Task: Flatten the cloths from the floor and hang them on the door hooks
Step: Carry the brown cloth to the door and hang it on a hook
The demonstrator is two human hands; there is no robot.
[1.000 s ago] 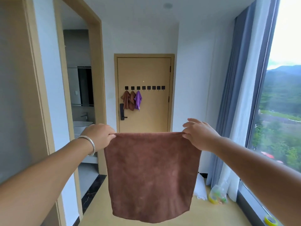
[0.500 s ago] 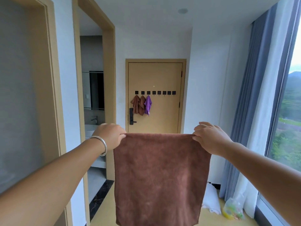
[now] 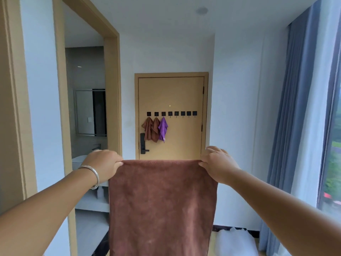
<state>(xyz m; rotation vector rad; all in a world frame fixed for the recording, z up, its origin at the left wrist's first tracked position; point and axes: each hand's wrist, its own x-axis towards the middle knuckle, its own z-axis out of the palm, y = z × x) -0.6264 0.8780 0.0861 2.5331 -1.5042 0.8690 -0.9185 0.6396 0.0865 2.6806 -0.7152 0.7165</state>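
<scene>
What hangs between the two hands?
In the head view, the brown cloth stretches flat between the left hand and right hand, each pinching a top corner.

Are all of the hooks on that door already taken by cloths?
No. Only the three leftmost hooks hold cloths, two brown cloths and a purple cloth; the other hooks in the row are bare.

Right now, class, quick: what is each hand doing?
Left hand: closed, pinching the top left corner of the brown cloth.
Right hand: closed, pinching the cloth's top right corner.
</scene>
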